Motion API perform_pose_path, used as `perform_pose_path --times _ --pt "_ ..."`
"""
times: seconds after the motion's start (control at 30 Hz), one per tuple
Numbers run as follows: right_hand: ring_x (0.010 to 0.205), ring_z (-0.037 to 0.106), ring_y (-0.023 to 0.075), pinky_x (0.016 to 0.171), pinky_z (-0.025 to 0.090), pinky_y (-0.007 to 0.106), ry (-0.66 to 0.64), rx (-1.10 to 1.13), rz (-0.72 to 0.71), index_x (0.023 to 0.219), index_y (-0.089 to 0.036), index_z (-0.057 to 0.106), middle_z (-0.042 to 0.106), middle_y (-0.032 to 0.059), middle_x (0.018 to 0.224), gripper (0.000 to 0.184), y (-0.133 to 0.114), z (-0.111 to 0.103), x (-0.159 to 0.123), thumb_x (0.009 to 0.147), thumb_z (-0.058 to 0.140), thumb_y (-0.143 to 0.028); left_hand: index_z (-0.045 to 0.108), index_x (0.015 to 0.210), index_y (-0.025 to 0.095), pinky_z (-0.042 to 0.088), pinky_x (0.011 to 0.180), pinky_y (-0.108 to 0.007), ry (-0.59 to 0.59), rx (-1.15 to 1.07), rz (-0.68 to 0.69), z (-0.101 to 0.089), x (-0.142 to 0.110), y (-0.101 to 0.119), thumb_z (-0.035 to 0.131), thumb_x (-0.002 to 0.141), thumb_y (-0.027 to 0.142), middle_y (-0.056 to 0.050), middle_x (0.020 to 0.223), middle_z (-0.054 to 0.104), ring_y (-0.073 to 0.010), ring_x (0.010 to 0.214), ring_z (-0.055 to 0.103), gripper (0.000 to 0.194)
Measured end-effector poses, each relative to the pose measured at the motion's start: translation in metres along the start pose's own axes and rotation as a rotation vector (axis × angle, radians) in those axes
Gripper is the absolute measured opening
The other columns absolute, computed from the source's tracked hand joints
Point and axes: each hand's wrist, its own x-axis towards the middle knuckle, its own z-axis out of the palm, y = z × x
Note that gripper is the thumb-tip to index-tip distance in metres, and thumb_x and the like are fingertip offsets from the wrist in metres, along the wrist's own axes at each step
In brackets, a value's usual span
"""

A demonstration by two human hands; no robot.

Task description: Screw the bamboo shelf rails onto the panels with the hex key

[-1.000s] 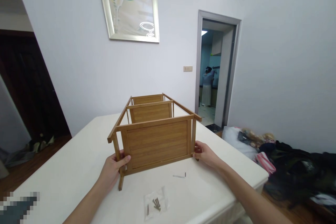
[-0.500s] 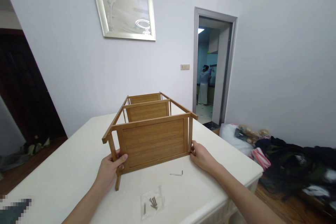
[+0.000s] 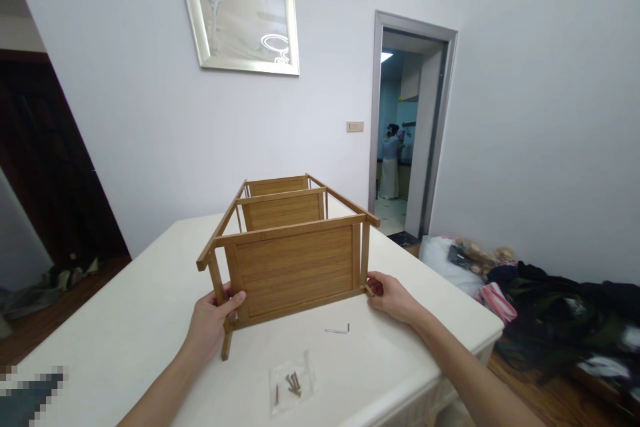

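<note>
A bamboo shelf rack (image 3: 293,267) lies on its side on a white table (image 3: 125,320), its three panels standing one behind another. My left hand (image 3: 210,321) is wrapped round the near left leg of the rack, thumb on the front panel. Gripping the rack's near right lower corner is my right hand (image 3: 393,296), fingers curled. A small hex key (image 3: 337,330) lies on the table just in front of the rack. A clear bag of screws (image 3: 291,383) sits nearer to me.
The table's right edge drops to a wooden floor with a heap of dark clothes and bags (image 3: 550,310). A framed picture (image 3: 240,7) hangs on the wall. Through an open doorway (image 3: 407,127) another person stands far off in another room.
The view has shifted slightly. Both hands keep their hold on the rack, which stays in about the same place on the table.
</note>
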Motion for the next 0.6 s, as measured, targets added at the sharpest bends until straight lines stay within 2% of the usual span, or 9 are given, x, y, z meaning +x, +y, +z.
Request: perform_pose_path --times 0.1,0.27,0.33,0.47,0.53,0.6 --pt "0.07 0.059 0.0157 0.064 0.045 0.025 0.005 0.044 0.008 0.09 -0.018 0.062 0.063 -0.0005 0.078 0.032 0.001 -0.001 0.0 0.059 0.059 -0.01 0.068 0.092 0.013 0.056 0.069 -0.029 -0.046 0.006 -0.004 -0.004 0.002 -0.002 0.089 0.051 0.027 -0.004 0.086 0.071 -0.0177 0.076 0.066 0.048" --pt "0.066 0.056 0.0153 0.064 0.044 0.027 0.058 0.115 0.013 0.092 -0.018 0.065 0.062 -0.0017 0.074 0.034 0.0 0.002 -0.003 0.058 0.063 -0.013 0.066 0.089 0.014 0.058 0.075 -0.033 -0.127 0.028 0.007 -0.008 0.001 -0.002 0.089 0.051 0.026 -0.004 0.083 0.071 -0.021 0.079 0.068 0.046" --pt "0.07 0.056 0.0166 0.067 0.046 0.03 0.122 0.153 0.011 0.102 -0.019 0.063 0.063 0.0007 0.082 0.04 -0.001 0.005 -0.002 0.063 0.066 -0.02 0.066 0.093 0.013 0.058 0.078 -0.035 -0.151 0.048 0.004 -0.008 0.001 -0.001 0.09 0.05 0.025 -0.003 0.084 0.071 -0.0213 0.079 0.069 0.05" --pt "0.093 0.057 0.0224 0.082 0.048 0.039 0.269 0.27 -0.013 0.121 -0.022 0.054 0.061 0.0081 0.113 0.058 -0.006 0.008 0.008 0.067 0.071 -0.036 0.068 0.093 0.012 0.058 0.081 -0.036 -0.137 0.095 -0.004 -0.008 0.003 0.0 0.09 0.048 0.027 -0.004 0.085 0.073 -0.0231 0.082 0.07 0.053" --pt "0.1 0.058 0.0243 0.087 0.048 0.041 0.266 0.368 -0.032 0.122 -0.024 0.053 0.061 0.0087 0.119 0.062 -0.011 0.007 0.018 0.066 0.075 -0.039 0.069 0.092 0.012 0.058 0.081 -0.035 -0.132 0.106 -0.003 -0.007 0.005 0.0 0.091 0.045 0.028 -0.005 0.086 0.074 -0.024 0.083 0.07 0.054" --pt "0.1 0.062 0.025 0.086 0.049 0.042 0.219 0.481 -0.047 0.118 -0.023 0.056 0.065 0.008 0.113 0.06 -0.018 0.004 0.027 0.065 0.078 -0.041 0.07 0.091 0.012 0.058 0.08 -0.035 -0.132 0.113 -0.001 -0.007 0.007 -0.001 0.091 0.044 0.028 -0.005 0.088 0.074 -0.0239 0.084 0.07 0.054"
